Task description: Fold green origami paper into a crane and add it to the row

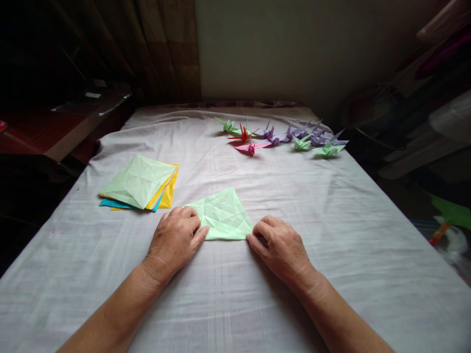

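A light green sheet of origami paper [225, 213], covered in crease lines, lies on the cloth between my hands, its near edge straight as if folded. My left hand [178, 233] is closed on its left side, with the fingers curled and the thumb along the near edge. At the right corner, my right hand [277, 240] pinches the paper between thumb and fingers. To the left of it sits a stack of creased paper sheets [138, 181], pale green on top with yellow and blue showing below.
Several folded paper cranes stand at the back right: a red crane [244, 133], a pink crane [251, 148], a green crane [329, 149] and purple cranes [268, 132] among them. A whitish cloth [221, 304] covers the table. A brown wooden surface [47, 132] stands at the left.
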Tool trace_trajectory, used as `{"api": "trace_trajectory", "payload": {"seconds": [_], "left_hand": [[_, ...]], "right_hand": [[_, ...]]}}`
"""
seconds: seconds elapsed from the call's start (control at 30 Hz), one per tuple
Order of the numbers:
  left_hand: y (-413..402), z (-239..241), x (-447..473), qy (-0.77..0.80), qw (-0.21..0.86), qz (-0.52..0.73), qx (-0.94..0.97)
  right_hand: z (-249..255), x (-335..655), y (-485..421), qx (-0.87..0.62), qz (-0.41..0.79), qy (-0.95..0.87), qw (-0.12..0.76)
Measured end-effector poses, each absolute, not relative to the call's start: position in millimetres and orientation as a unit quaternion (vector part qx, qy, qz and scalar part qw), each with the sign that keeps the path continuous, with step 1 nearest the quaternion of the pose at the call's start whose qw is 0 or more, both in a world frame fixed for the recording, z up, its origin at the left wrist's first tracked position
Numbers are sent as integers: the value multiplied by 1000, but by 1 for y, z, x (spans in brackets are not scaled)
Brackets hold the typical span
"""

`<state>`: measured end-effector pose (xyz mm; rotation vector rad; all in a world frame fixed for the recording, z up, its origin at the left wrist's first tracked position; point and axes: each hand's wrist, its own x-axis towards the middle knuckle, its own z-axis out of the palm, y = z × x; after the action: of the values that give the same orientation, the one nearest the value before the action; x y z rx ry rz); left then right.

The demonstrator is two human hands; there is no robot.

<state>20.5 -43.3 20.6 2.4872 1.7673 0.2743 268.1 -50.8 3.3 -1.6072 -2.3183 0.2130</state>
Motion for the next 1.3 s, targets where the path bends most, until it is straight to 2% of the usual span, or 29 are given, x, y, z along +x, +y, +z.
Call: {"api": "trace_trajectory", "payload": {"seconds": [0.3, 0.53, 0.97, 1.3], "left_hand": [[-47, 15, 20, 586, 32, 134, 799], [-48, 16, 26, 537, 29, 157, 828], [-48, 11, 53, 571, -40, 105, 813], [-51, 15, 42, 593, -27, 98, 799]], "right_hand": [[-1, 267, -50, -515, 143, -816, 220], [-1, 262, -52, -522, 134, -814, 217], [-2, 236, -55, -573, 67, -789, 212], [-11, 272, -55, -585, 101, -775, 215]]}}
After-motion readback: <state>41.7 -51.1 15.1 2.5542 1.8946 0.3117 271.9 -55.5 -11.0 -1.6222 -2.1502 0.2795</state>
